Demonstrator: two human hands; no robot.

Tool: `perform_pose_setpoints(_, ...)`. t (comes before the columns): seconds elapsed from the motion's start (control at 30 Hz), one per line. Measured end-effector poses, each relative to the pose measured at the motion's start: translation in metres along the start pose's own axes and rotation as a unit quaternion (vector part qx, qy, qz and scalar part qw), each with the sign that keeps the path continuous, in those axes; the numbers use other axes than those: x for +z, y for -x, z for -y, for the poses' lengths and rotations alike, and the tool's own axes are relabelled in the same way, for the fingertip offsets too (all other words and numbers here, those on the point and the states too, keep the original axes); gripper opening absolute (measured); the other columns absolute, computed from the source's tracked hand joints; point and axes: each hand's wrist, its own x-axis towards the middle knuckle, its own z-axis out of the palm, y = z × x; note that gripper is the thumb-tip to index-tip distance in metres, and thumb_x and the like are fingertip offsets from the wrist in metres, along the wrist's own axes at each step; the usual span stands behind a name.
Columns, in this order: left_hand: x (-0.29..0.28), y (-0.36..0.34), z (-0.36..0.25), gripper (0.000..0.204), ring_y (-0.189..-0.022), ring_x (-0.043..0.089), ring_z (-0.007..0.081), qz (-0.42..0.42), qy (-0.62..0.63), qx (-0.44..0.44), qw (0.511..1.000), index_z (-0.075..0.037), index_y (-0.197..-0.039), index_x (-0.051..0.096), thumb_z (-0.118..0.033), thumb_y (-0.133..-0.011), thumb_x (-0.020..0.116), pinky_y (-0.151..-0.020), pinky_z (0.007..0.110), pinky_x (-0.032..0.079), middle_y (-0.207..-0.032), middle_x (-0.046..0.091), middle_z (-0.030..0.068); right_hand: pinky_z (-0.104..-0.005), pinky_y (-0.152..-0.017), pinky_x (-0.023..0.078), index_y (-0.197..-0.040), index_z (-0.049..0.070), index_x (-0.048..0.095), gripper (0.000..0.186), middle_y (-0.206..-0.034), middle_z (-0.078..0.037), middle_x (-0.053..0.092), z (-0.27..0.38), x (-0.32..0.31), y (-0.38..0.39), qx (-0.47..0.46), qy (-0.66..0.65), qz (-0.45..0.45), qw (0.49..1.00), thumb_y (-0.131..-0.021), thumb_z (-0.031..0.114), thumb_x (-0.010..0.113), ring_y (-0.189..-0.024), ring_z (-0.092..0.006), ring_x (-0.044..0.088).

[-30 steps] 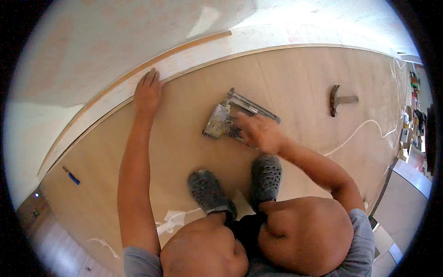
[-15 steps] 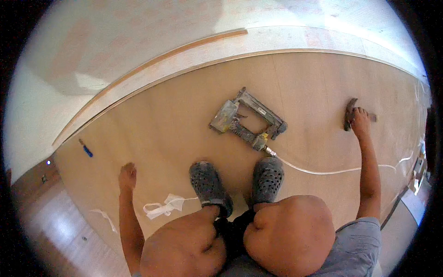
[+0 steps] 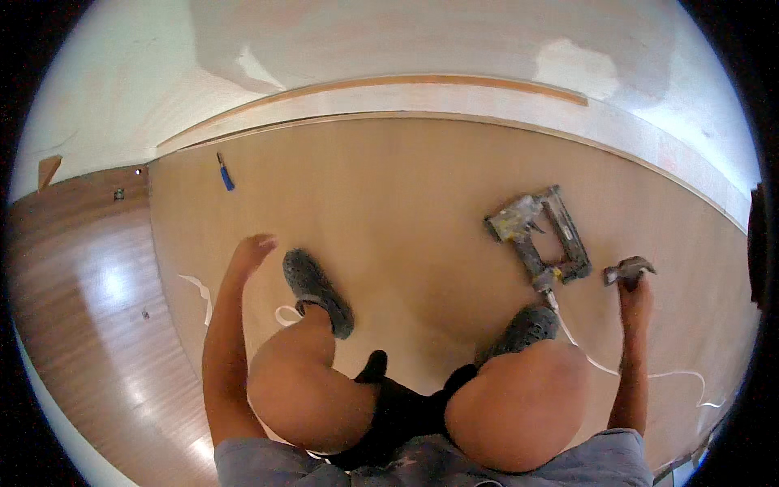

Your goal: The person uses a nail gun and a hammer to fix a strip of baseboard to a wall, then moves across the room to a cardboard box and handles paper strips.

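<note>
My right hand (image 3: 637,299) is closed round a claw hammer (image 3: 631,270), gripping it just below its head, low over the broad tan board (image 3: 389,195). A worn pneumatic nail gun (image 3: 523,221) lies on the board, left of the hammer. Its pale air hose (image 3: 574,337) runs past my right shoe and curves away to the right. On the left, my empty left hand (image 3: 258,247) hangs over the board with its fingers loosely out, a little blurred. Beyond it lies a slim blue-handled tool (image 3: 225,174), its exact kind unclear.
I crouch on the board in dark clogs (image 3: 310,280). A long wooden strip (image 3: 422,79) runs along the base of the pale wall (image 3: 446,40). Dark wood-look flooring (image 3: 97,268) borders the board at left. A thin white scrap (image 3: 203,296) lies near my left forearm.
My feet have moved apart and my view has shifted left, so the nail gun appears farther right. The hammer, still in my right hand, has turned. My left hand's fingers have loosened.
</note>
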Motion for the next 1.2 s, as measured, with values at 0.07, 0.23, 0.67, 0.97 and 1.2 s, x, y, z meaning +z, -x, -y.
perform_pose_setpoints(0.07, 0.006, -0.059, 0.024, 0.036, -0.098, 0.070, 0.0286, -0.017, 0.058, 0.056, 0.997, -0.001, -0.112, 0.071, -0.032, -0.093, 0.068, -0.087, 0.038, 0.054, -0.106, 0.074, 0.0151, -0.0447, -0.085, 0.053, -0.117, 0.000, 0.062, 0.035, -0.112, -0.020, 0.067, 0.054, 0.038, 0.019, -0.037, -0.041, 0.030, 0.998, -0.086, 0.011, 0.075, -0.099, -0.0388, 0.067)
perform_pose_setpoints(0.23, 0.028, -0.188, -0.011, 0.023, -0.091, 0.070, 0.0241, 0.084, 0.343, 0.067, 0.933, 0.001, -0.101, 0.067, -0.021, -0.094, 0.065, -0.072, 0.035, 0.059, -0.095, 0.068, 0.0092, -0.0463, -0.104, 0.046, -0.133, -0.009, 0.049, 0.061, -0.140, -0.029, 0.050, 0.112, 0.121, 0.046, -0.073, 0.100, 0.036, 0.992, -0.084, 0.013, 0.077, -0.126, -0.0458, 0.052)
perform_pose_setpoints(0.67, 0.091, -0.347, -0.160, 0.018, -0.085, 0.063, 0.0263, -0.008, 0.746, -0.002, 0.666, 0.004, -0.105, 0.058, -0.011, -0.097, 0.065, -0.081, 0.037, 0.061, -0.097, 0.059, 0.0130, -0.0503, -0.093, 0.049, -0.116, -0.001, 0.056, 0.040, -0.119, -0.026, 0.060, 0.121, 0.160, 0.016, -0.083, 0.179, 0.035, 0.980, -0.081, 0.011, 0.070, -0.111, -0.0484, 0.056)
perform_pose_setpoints(0.97, 0.000, -0.334, -0.223, 0.014, -0.074, 0.062, 0.0210, 0.051, 0.841, -0.142, 0.520, 0.002, -0.102, 0.058, 0.001, -0.093, 0.068, -0.063, 0.032, 0.055, -0.091, 0.063, 0.0119, -0.0522, -0.085, 0.050, -0.109, -0.001, 0.053, 0.037, -0.103, -0.026, 0.060, 0.239, 0.153, 0.071, -0.085, 0.193, -0.001, 0.977, -0.079, 0.011, 0.071, -0.102, -0.0468, 0.058)
perform_pose_setpoints(1.2, -0.018, -0.316, -0.235, 0.013, -0.075, 0.064, 0.0241, 0.054, 0.838, -0.051, 0.540, 0.008, -0.101, 0.056, 0.006, -0.092, 0.065, -0.061, 0.034, 0.057, -0.094, 0.064, 0.0148, -0.0494, -0.097, 0.049, -0.122, -0.002, 0.053, 0.050, -0.124, -0.026, 0.057, 0.283, 0.124, 0.085, -0.143, 0.239, 0.051, 0.959, -0.078, 0.010, 0.073, -0.118, -0.0449, 0.054)
